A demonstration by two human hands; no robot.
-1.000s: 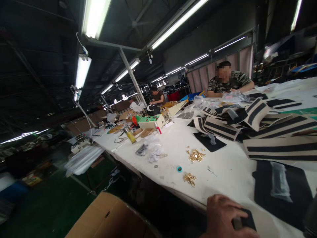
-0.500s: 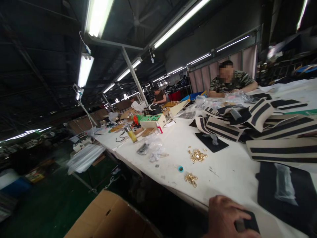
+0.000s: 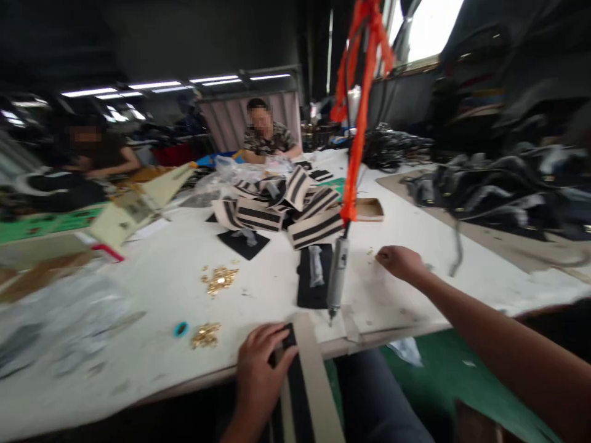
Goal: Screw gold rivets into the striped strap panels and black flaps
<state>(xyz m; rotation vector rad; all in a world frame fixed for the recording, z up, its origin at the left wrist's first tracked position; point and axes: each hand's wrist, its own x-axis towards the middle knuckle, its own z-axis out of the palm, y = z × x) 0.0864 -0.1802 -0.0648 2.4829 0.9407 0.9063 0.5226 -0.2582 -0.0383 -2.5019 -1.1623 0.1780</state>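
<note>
My left hand (image 3: 264,363) is closed on the end of a beige-and-black striped panel (image 3: 314,394), its thumb and fingers at the dark stripe by the table's front edge. The panel slopes down off the edge towards me. Further right, my right hand (image 3: 401,261) rests low over the table with its fingers curled together. Just beyond its fingertips lie a few tiny gold pieces (image 3: 370,251); whatever the fingers hold is hidden. Between the hands hangs a grey electric screwdriver (image 3: 338,274), tip down. Behind it lies a black panel (image 3: 307,295) with a clear plastic packet (image 3: 316,267).
Two gold hardware piles (image 3: 221,280) (image 3: 205,335) and a blue ring (image 3: 181,329) sit to the left. Striped panels (image 3: 258,214) are heaped further back, near a shallow box (image 3: 369,209). Orange strips (image 3: 355,154) hang with the screwdriver. Two people (image 3: 270,138) sit across.
The view has swung to the right. My right arm and the hanging screwdriver have come into view. The striped panel under my left hand now shows more fully.
</note>
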